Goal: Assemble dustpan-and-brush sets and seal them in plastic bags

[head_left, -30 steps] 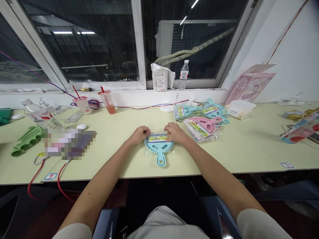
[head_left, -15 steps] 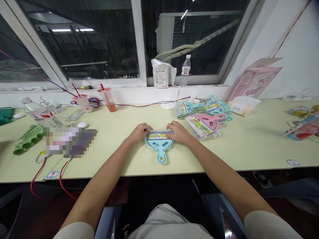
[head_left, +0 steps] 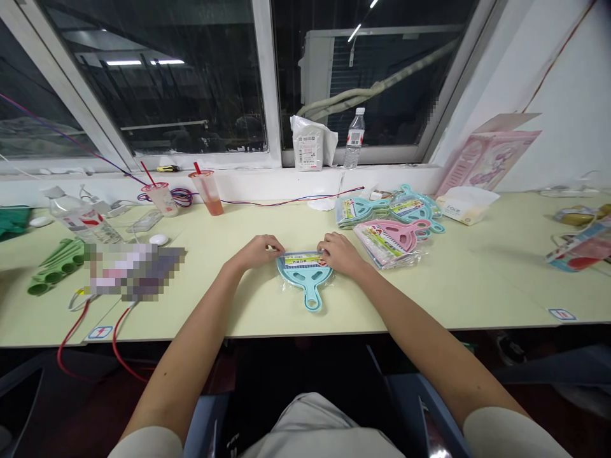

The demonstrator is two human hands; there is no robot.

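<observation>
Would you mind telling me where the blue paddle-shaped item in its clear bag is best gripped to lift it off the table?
Probably by the handle of the bagged blue paddle, coming from the near side. It lies flat with the narrow handle pointing toward the person and free, while the left hand and right hand cover the wide far edge.

Bare table [head_left: 229, 280] is lying open to you left of the blue paddle pack [head_left: 305, 275] and along the near edge; on your right, the stack of pink and blue packs [head_left: 391, 229] is crowding in just beside your right hand [head_left: 337, 253], while cups [head_left: 206, 193] and cables [head_left: 286, 202] are lining the far edge
</observation>
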